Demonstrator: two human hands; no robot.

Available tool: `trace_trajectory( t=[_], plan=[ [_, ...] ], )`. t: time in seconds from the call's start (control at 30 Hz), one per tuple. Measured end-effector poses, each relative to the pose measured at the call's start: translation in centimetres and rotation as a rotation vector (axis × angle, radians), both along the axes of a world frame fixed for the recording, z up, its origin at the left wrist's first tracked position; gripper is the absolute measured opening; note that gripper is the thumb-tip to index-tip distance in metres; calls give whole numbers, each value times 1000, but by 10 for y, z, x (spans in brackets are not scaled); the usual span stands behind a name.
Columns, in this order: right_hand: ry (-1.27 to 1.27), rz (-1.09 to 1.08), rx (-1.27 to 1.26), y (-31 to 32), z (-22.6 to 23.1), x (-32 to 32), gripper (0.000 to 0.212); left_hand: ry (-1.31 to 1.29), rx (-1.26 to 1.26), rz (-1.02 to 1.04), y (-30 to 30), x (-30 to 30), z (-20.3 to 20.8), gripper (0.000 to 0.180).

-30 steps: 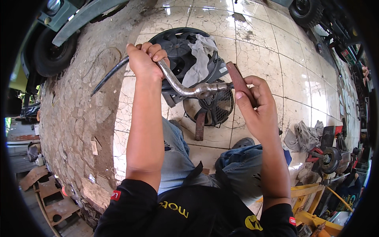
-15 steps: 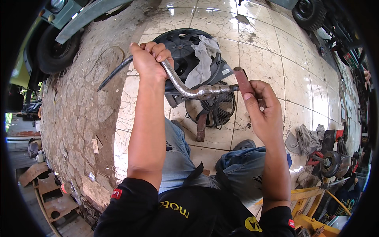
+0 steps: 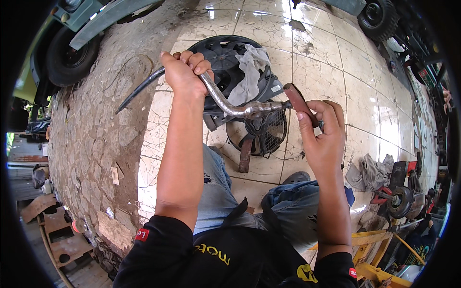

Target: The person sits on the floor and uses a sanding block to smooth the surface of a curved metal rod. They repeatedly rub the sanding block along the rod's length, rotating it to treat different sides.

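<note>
My left hand [image 3: 185, 72] is closed around a bent metal pipe [image 3: 230, 106] held up in front of me. Its dark tapering end sticks out to the left of my fist. My right hand [image 3: 322, 137] grips a flat reddish-brown bar [image 3: 298, 102] whose upper end rests against the pipe's threaded right end. Below the pipe on the tiled floor lies a black fan shroud [image 3: 225, 53] with a grey rag [image 3: 247, 77] draped over it, and a smaller round fan grille [image 3: 261, 134] sits beside it.
A vehicle wheel [image 3: 69, 60] and bumper stand at the upper left on rough concrete. Another wheel [image 3: 377, 14] is at the top right. Rags [image 3: 367, 170] and a red tool [image 3: 396, 192] lie at the right, yellow frame parts [image 3: 379, 240] at the lower right.
Both hands have shifted slightly with the pipe. The reddish bar has slid along the pipe's threaded end while my left hand keeps its grip.
</note>
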State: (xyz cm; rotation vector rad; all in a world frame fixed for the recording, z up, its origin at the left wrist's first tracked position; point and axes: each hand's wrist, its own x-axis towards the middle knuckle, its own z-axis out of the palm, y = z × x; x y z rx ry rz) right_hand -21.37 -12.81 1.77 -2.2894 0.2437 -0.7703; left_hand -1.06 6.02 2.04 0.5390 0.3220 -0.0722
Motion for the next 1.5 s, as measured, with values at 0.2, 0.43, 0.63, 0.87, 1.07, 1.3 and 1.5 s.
trace_trajectory(
  t=[0.2,0.43,0.63,0.87,1.07,1.3,1.5],
  plan=[
    [28,46,-22,-1,-9,0,21,17,35,13,-6,-4,4,36],
    [139,70,111,1,-8,-4,23,72,36,27,-4,0,-7,30],
    [124,113,248,7,-11,0,21,110,121,84,-8,3,-9,23],
    [73,154,87,18,-14,1,23,83,155,110,-19,-6,-3,25],
    [-71,182,-108,29,-28,13,28,56,204,64,-19,-8,-5,39],
    [37,204,-186,37,-28,15,39,90,216,98,-18,-9,-2,44],
    [25,267,-286,33,-35,16,46,67,190,62,-23,-19,2,31]
  ],
)
